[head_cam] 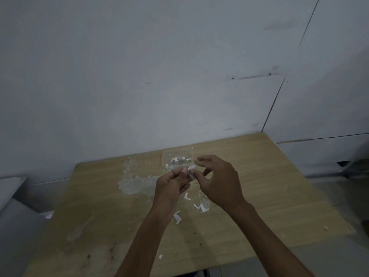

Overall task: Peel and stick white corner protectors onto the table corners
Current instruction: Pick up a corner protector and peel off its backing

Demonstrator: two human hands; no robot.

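Both hands meet above the middle of the table (259, 176), working on one small white corner protector (191, 168). Left hand (171, 186) has its fingers curled inward, pinching the lower end of the piece between thumb and fingertips. Right hand (217, 180) pinches the upper end with thumb and forefinger, its other fingers loosely bent and spread. Just beyond the hands, a clear plastic tray (177, 159) sits on the wood with a few white bits inside. Nearer the person, several white L-shaped pieces (177, 216) lie scattered on the tabletop beneath the forearms. A pale, scuffed patch (135, 182) marks the wood left of the hands, and a grey wall (159, 76) rises behind.
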